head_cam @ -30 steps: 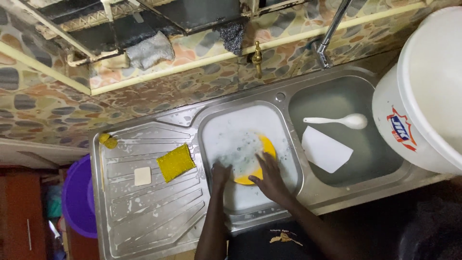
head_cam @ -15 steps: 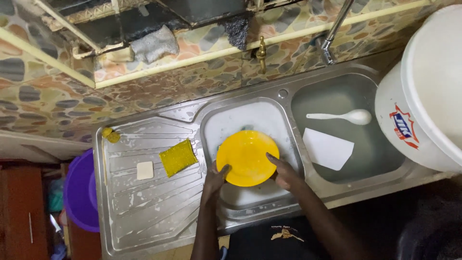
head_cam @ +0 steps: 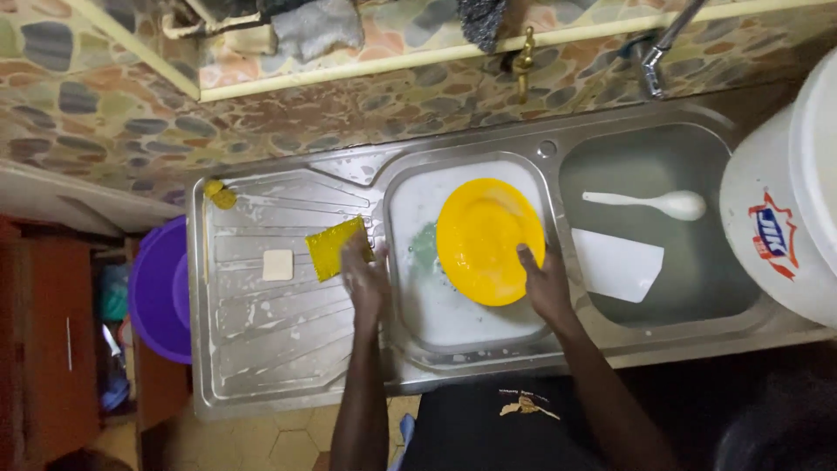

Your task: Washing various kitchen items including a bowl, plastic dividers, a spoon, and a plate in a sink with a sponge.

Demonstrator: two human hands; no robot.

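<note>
Head view: right hand (head_cam: 547, 290) pinches the round yellow plastic plate (head_cam: 488, 240) at its rim, mid-frame; soapy wetness may let it slip. Left hand (head_cam: 366, 281), fingers spread, touches the yellow rectangular sponge (head_cam: 337, 247).

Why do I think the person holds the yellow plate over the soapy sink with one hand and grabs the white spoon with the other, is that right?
Not quite. The right hand does hold the yellow plate over the soapy sink, but the left hand is on the yellow sponge on the draining board. The white spoon lies untouched in the other basin. The head view shows it.
</note>
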